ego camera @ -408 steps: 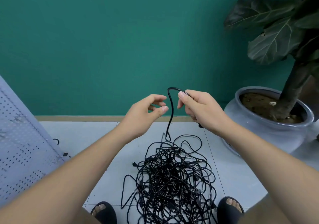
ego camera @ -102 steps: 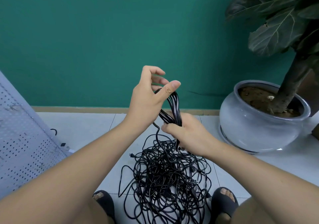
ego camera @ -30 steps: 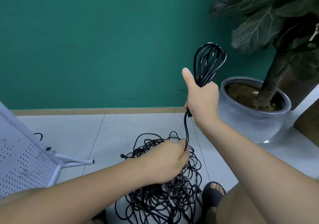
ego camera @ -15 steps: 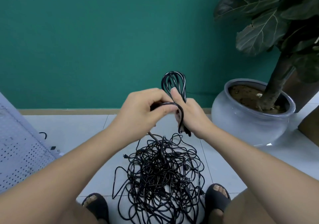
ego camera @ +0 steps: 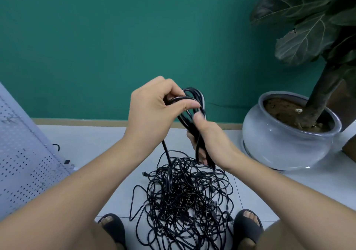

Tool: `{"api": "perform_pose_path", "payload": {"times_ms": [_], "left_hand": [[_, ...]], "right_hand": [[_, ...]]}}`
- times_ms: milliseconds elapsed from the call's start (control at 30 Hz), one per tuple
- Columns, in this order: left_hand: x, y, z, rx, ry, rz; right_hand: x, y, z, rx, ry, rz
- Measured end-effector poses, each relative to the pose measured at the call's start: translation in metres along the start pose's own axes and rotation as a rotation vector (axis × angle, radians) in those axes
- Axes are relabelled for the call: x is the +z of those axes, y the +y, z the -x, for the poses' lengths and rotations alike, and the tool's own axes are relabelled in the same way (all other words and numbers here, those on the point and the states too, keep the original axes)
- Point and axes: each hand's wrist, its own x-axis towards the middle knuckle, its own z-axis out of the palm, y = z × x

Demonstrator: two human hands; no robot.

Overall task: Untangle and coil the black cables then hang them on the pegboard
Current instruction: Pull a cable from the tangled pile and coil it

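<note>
A big tangle of black cables (ego camera: 185, 197) lies on the floor between my feet. My right hand (ego camera: 211, 140) grips a partly wound coil of black cable (ego camera: 194, 103) held upright above the pile. My left hand (ego camera: 154, 111) pinches the free strand at the top of the coil, between thumb and fingers. That strand drops from my left hand down into the tangle. The white pegboard (ego camera: 21, 153) leans at the left edge.
A grey ceramic pot (ego camera: 285, 145) with a large-leaved plant (ego camera: 316, 28) stands at the right. A green wall with a wooden skirting runs behind. My sandalled feet (ego camera: 112, 228) flank the pile. A small black hook (ego camera: 56, 146) lies by the pegboard.
My left hand has carried the strand up over the top of the coil, adding a loop. The coil in my right hand sits slightly lower and more tilted than half a second ago.
</note>
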Motion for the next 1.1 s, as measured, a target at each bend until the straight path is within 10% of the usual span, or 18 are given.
{"api": "perform_pose_path", "payload": {"times_ms": [733, 1100], "left_hand": [[0.018, -0.009, -0.015, -0.572, -0.120, 0.476], [0.038, -0.005, -0.018, -0.600, -0.012, 0.713]], "right_hand": [[0.006, 0.007, -0.008, -0.197, -0.008, 0.224], [0.010, 0.001, -0.013, -0.145, -0.181, -0.149]]}}
